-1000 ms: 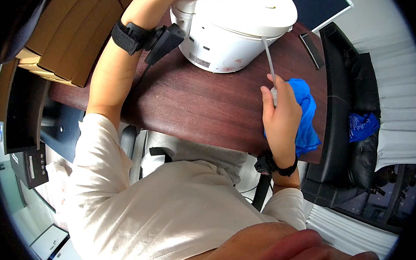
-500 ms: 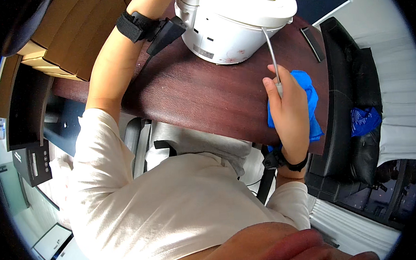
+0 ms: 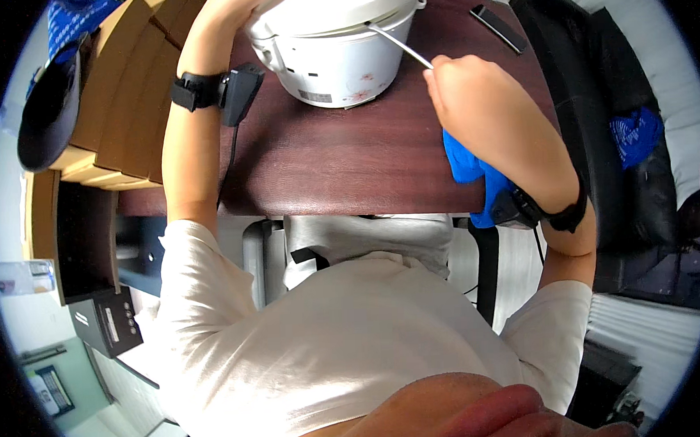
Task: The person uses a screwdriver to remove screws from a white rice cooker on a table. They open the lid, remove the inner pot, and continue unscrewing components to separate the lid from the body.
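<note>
A white rice cooker with a pink flower print stands at the far middle of the table, its top cut off by the picture's edge. My right hand is closed around a screwdriver, whose handle is hidden in my fist. The slim metal shaft slants up and left, its tip at the seam under the cooker's lid. At the cooker's upper left, my left hand reaches the lid's side; its fingers lie outside the picture.
Below my right forearm, a blue cloth hangs over the edge of the dark red table. A black phone lies at the far right. Cardboard boxes are stacked on the left, and a black sofa stands right of the table.
My right hand has moved up and left and turned, so the screwdriver now slants instead of standing nearly upright. The view has shifted, placing the cooker further left.
</note>
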The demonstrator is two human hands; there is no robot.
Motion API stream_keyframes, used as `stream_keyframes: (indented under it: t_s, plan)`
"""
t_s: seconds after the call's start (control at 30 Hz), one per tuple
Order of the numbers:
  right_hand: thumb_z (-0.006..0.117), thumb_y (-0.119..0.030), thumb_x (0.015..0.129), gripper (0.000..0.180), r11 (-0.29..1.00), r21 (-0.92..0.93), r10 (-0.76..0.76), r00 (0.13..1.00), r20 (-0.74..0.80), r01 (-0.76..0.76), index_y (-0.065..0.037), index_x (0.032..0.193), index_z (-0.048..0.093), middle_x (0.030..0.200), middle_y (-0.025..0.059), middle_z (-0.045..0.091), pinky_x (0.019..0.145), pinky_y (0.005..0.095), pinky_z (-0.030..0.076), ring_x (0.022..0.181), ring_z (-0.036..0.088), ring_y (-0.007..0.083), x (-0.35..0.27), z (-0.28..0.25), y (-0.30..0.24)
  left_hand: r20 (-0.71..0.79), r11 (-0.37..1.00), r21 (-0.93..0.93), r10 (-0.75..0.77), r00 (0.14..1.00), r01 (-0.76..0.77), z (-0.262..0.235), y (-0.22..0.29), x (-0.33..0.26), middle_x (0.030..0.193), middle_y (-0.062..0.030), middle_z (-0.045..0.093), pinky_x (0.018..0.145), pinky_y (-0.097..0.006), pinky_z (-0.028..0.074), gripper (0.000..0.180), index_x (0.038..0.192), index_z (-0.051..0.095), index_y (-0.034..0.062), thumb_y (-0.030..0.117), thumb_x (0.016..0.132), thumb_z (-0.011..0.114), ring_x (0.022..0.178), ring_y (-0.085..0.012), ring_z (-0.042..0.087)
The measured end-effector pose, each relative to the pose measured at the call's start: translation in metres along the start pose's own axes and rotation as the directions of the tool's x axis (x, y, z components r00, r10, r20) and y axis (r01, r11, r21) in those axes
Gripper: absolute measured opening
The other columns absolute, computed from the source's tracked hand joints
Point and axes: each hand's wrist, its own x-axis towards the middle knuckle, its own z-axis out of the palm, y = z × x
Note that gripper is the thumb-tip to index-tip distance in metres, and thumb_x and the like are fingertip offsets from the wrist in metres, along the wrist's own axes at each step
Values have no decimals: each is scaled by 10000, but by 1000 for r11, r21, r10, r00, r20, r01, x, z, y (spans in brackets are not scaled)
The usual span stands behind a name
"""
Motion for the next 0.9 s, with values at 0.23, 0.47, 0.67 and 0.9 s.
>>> stream_keyframes:
  t_s: [0.23,0.47,0.67,0.9]
  plan:
    - [621,-77,763,80,991,94,76,986,148,-90,-9,767,663,681,164,646,604,388,560,643,675,306,3,-11,-19,-90,998,34,50,995,-47,13,2,-2,1011,-126,673,768,-269,524,404,1175,595,-87,43,796,644,874,-157,641]
    - [647,-76,698,83,990,51,-120,981,-153,130,-11,672,692,603,146,637,528,362,558,552,669,284,-3,8,-4,25,993,97,65,998,-67,-28,-54,19,1147,-113,657,929,-250,454,504,1296,582,-35,128,823,646,1013,-142,613]
    - [640,-94,711,84,993,-1,-116,993,-30,116,-18,678,653,625,150,608,535,368,533,607,652,278,-5,12,0,-52,992,122,34,998,-28,-25,-49,19,1120,-118,676,928,-256,454,528,1294,601,-17,101,782,657,979,-155,637]
    - [615,-114,764,109,964,51,-242,941,-235,261,-13,766,657,720,159,633,582,349,538,646,649,275,-14,26,17,100,993,117,-17,995,5,-15,-37,25,1133,-126,670,958,-255,444,593,1304,589,-24,87,726,661,999,-172,632]
